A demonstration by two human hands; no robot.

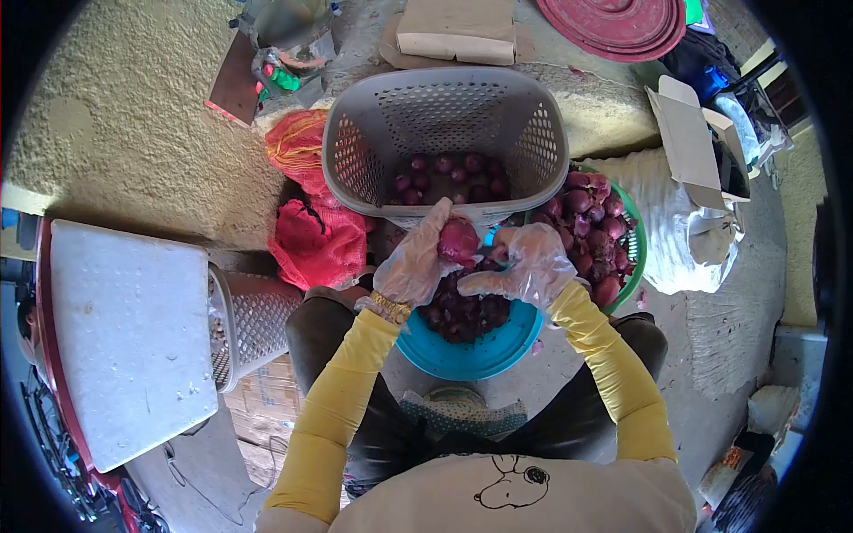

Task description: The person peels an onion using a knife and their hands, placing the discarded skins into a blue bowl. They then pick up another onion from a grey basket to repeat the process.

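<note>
My left hand point(414, 261), in a clear plastic glove, is closed around a red onion point(458, 242). Close to its right is my gloved right hand point(526, 265), fingers curled and thumb pointing left. A small bright blue bit shows by its fingertips; what those fingers hold, I cannot make out. Beneath both hands stands a blue basin point(471, 361) with dark onion skins point(466, 313) in it. Just beyond is a grey-brown plastic basket point(444, 78), with several red onions point(444, 165) at its bottom. A green basket point(636, 258) heaped with red onions point(582, 213) stands to the right.
Red mesh sacks point(315, 240) lie left of the grey-brown basket. A white foam board point(133, 338) and a light plastic basket point(258, 315) are further left. At right are a white sack point(662, 218) and an opened carton point(689, 147). A red lid point(613, 22) lies at the back.
</note>
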